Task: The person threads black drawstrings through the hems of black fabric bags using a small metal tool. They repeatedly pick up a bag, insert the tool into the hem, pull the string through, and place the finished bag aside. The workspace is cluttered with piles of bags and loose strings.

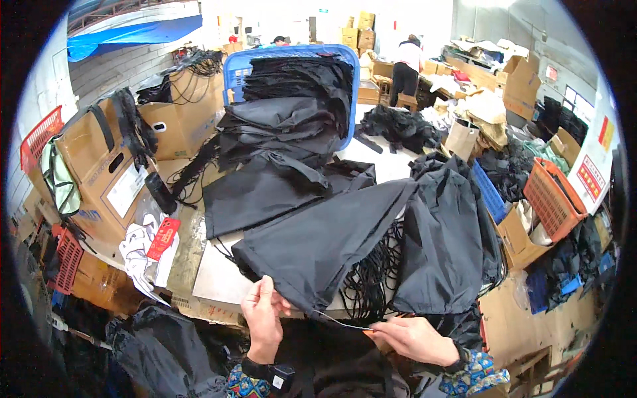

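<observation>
A black fabric bag (318,245) lies slanted across the pile in front of me, its near corner hanging toward the table's edge. My left hand (264,315) is closed on the bag's lower left edge, pinched between thumb and fingers. A thin, slightly bent metal rod (342,322) runs from the bag's near corner to my right hand (415,338). That hand is closed around the rod's other end, where a bit of orange shows; its tip at the bag is hidden. Bunched black cords (371,275) hang beside the bag, next to another black bag (441,245).
A blue plastic basket (353,99) lies tipped behind stacked black bags (279,126). To the left are cardboard boxes (99,166), a red phone-shaped item (163,239) and white cloth (139,255). Orange crate (554,192) stands right; another person (406,69) works far back.
</observation>
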Tool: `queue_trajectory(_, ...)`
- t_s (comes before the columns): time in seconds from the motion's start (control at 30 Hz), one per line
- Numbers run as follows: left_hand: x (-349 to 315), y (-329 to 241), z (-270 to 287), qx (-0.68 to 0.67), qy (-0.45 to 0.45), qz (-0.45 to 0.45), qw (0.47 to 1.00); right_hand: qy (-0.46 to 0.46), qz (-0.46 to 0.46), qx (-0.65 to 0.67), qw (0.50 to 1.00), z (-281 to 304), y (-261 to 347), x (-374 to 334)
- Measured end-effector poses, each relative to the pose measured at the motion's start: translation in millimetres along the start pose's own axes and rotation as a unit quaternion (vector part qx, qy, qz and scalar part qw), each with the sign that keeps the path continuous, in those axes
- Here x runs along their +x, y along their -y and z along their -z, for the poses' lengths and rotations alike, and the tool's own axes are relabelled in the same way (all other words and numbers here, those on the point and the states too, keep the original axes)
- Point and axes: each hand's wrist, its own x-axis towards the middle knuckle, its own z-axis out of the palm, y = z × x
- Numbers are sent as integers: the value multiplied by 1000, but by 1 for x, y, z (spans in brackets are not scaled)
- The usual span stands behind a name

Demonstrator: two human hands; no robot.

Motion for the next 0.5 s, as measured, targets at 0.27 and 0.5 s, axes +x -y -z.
queue_trajectory(0.27,-59,42,-26,321,284,-42,903,-114,-141,195,964,-38,-7,22)
queue_trajectory(0.5,-20,25,-20,71,119,-13,990,-84,-137,224,961,-51,7,28)
